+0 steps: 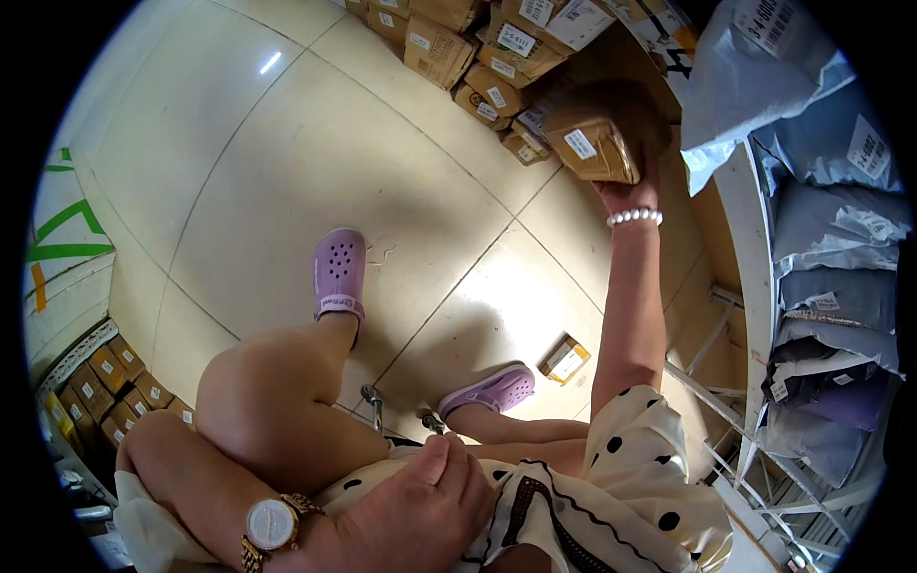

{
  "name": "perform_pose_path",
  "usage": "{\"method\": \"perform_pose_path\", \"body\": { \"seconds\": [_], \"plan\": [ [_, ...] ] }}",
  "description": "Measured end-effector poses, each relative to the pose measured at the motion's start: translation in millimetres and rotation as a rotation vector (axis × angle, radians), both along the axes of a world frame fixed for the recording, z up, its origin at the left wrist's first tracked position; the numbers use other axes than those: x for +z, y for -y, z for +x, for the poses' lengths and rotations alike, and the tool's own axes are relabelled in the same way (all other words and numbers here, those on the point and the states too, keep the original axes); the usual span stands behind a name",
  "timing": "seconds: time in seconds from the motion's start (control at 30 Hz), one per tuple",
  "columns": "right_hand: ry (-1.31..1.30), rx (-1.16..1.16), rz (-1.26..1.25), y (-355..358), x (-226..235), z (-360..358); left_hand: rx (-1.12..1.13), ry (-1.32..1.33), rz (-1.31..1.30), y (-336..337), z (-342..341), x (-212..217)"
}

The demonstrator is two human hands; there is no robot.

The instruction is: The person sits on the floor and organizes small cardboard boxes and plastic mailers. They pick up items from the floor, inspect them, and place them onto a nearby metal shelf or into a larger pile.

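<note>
My right arm, with a white bead bracelet, reaches ahead to the shelf. My right hand [632, 189] grips a brown cardboard box [597, 145] with a white label. Most of the fingers are hidden behind the box, which is beside several other labelled cardboard boxes [516, 43]. Close to my body, over the polka-dot cloth, my left hand [425, 501] is closed with fingers curled and a watch on its wrist. What it holds, if anything, is hidden. Just past its fingertips show two small shiny metal pieces [376, 406].
One small cardboard box [565, 360] lies on the tiled floor [287, 162] near my right shoe [489, 390]. Grey plastic mailing bags [826, 229] fill a white-framed rack [755, 315] at the right. A crate of small boxes [95, 382] stands at the left.
</note>
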State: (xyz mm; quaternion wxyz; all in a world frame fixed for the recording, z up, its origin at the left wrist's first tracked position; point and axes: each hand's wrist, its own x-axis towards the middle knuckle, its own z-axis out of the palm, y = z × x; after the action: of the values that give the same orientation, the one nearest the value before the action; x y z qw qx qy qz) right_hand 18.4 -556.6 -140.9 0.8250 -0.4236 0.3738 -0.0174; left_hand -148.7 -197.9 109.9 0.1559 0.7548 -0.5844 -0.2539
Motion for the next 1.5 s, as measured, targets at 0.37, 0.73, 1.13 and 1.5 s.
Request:
{"method": "perform_pose_path", "body": {
  "seconds": [0.37,0.73,1.13,1.5],
  "plan": [
    [-0.055,0.152,-0.699,-22.8,50.9,59.5,0.010,-0.013,0.048,-5.9,5.8,8.5],
    [-0.375,0.492,-1.628,-34.6,0.5,103.3,-0.109,0.012,0.172,-9.4,17.1,25.3],
    [-0.084,0.346,-1.232,4.1,-10.9,66.7,-0.075,-0.021,0.063,-6.3,2.6,11.4],
    [-1.270,0.194,-1.042,210.9,-174.7,-419.0,-0.117,-0.125,0.060,10.1,-11.1,-2.7]
  ]
}}
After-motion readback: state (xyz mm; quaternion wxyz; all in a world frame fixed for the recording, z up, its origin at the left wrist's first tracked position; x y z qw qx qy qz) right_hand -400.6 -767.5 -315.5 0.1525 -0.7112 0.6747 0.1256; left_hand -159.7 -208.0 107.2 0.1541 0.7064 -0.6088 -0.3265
